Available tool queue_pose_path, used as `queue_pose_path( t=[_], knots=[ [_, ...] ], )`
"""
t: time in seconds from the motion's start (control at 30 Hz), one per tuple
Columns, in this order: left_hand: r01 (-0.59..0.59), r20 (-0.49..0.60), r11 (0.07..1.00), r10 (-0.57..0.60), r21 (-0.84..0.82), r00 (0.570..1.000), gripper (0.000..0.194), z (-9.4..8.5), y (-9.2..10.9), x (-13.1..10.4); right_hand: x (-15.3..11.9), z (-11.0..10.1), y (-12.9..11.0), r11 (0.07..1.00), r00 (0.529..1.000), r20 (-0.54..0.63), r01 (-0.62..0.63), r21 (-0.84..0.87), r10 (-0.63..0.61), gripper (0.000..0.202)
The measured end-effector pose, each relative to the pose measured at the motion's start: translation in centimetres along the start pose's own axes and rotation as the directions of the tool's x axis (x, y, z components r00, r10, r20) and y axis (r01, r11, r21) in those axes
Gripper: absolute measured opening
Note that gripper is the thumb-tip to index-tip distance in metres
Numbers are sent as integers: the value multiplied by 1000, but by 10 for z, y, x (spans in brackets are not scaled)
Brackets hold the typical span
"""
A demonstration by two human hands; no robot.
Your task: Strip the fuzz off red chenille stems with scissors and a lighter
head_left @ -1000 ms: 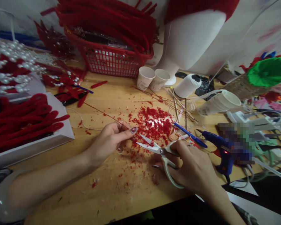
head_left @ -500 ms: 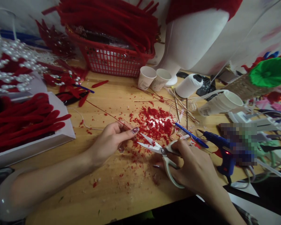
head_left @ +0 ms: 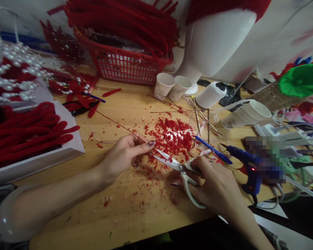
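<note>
Between thumb and fingers, my left hand [head_left: 130, 151] pinches a thin dark red wire [head_left: 114, 121], which stretches up and left across the table. My right hand [head_left: 214, 182] has its fingers in the handles of a pair of scissors [head_left: 181, 168]. The blades are slightly parted, with their tips close to my left fingertips and red bits on them. Behind the blades lies a pile of red fluffy clippings [head_left: 174, 135]. More scraps are scattered on the wooden table [head_left: 94, 215].
A red basket [head_left: 127, 66] of red strips stands at the back, near paper cups [head_left: 163, 86] and a thread spool [head_left: 211, 94]. At right are a blue pen [head_left: 214, 150] and a blue glue gun [head_left: 250, 166]. A white box [head_left: 73, 139] sits at left.
The scissor blades have closed partway, narrowing the gap between their tips. Both hands stay in nearly the same place.
</note>
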State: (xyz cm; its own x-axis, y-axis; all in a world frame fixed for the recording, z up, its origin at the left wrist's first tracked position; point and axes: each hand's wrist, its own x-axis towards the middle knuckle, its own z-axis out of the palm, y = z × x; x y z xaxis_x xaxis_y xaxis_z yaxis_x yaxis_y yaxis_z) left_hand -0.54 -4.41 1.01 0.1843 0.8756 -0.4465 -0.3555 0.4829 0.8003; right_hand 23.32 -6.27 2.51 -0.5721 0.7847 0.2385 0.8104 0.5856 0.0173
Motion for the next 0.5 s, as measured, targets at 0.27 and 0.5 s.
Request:
queue_pose_path(
  t=[0.27,0.5],
  knots=[
    [4,-30,999,-6,-49,1000,21,-1,-3,2,-2,-1,1,1000,1000,7,2,-23,-2,17],
    [14,-18,1000,-14,-5,1000,23,0,-2,0,-2,0,1,1000,1000,-6,-2,-15,2,16]
  ],
)
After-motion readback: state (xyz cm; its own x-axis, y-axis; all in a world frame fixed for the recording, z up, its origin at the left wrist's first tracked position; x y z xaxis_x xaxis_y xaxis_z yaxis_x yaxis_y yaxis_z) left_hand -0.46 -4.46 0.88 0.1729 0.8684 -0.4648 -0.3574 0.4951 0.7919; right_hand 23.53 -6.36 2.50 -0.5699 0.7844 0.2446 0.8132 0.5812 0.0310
